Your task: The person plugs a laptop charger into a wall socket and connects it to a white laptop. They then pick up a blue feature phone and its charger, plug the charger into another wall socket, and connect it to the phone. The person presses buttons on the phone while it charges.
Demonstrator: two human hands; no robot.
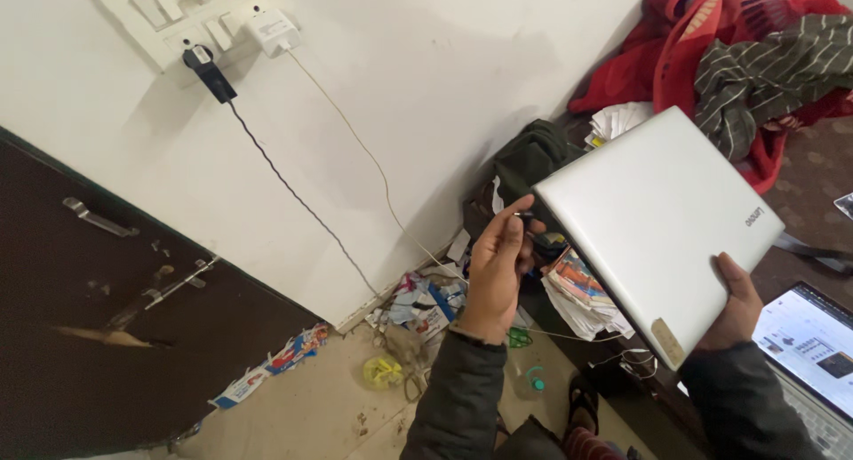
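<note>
Head camera view shows you holding a closed silver laptop [657, 224] tilted in the air, at about three o'clock from the frame's middle. Your right hand [736, 302] cups its lower edge from beneath, fingers wrapped on the underside, thumb on the lid. Your left hand [498, 264] is pinched narrowly around a small dark charger plug [526, 217], held just off the laptop's left corner, at nine o'clock from the lid. By the look of it, you are bringing the plug to the laptop's side; seating it would call for a steady tilt and a square line-up with the port, which is hidden here. A black cable [293, 189] runs from a wall socket panel [191, 16] at eleven o'clock. Another open laptop [813, 344] glows at five o'clock.
</note>
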